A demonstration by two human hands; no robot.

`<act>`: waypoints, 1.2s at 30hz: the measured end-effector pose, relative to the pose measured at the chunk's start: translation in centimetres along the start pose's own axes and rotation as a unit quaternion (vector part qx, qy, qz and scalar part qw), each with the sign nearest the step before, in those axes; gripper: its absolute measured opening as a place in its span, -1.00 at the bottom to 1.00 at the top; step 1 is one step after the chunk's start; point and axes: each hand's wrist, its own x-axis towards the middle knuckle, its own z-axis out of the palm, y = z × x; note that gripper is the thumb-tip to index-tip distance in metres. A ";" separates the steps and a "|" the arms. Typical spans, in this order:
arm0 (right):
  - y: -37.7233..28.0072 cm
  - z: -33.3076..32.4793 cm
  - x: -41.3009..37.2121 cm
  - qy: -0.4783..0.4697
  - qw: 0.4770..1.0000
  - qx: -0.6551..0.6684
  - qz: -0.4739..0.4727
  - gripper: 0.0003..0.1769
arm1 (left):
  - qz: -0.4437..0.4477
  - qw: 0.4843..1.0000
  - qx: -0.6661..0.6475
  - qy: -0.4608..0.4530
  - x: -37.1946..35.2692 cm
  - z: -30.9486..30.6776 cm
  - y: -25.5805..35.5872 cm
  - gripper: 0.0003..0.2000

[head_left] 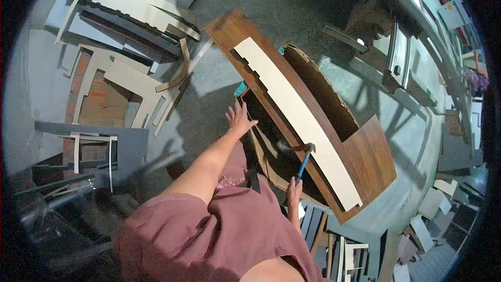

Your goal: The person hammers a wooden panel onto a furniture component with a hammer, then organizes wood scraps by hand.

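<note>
My right hand (294, 192) is wrapped round the blue handle of a hammer (304, 163). The hammer's head lies over the lower part of a long curved cream panel (302, 117) with a notched edge. Beneath that panel is a brown wood-grain board (373, 154), resting slantwise across a large cardboard box (319, 78). Fingers spread and holding nothing, my left hand (239, 120) hovers by the box's near rim, left of the board.
Cut panels and frames (117, 81) lean against the wall at left, with a grey board (133, 146) below them. A machine with a metal rail (399, 55) stands at upper right. Offcuts (430, 203) are piled at lower right.
</note>
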 end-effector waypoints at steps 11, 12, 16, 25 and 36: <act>-7.8 4.7 -2.7 0.084 0.989 -0.004 0.120 -0.65 | 0.129 0.986 0.094 0.046 17.8 -8.6 5.0 -0.05; -7.3 5.9 -2.8 0.121 0.985 -0.075 0.096 -0.63 | 0.152 0.978 0.137 0.049 19.2 -9.1 5.2 -0.03; -11.7 10.7 -2.1 0.208 0.957 -0.122 0.161 -0.66 | 0.236 0.950 0.187 0.086 23.6 -8.5 5.0 0.04; -25.9 17.6 5.4 0.233 0.966 0.033 0.106 -0.67 | 0.232 0.947 0.220 -0.001 24.2 -7.9 6.5 0.07; -23.9 18.5 6.8 0.255 0.956 0.067 0.130 -0.65 | 0.244 0.945 0.220 0.006 24.3 -7.9 6.7 0.07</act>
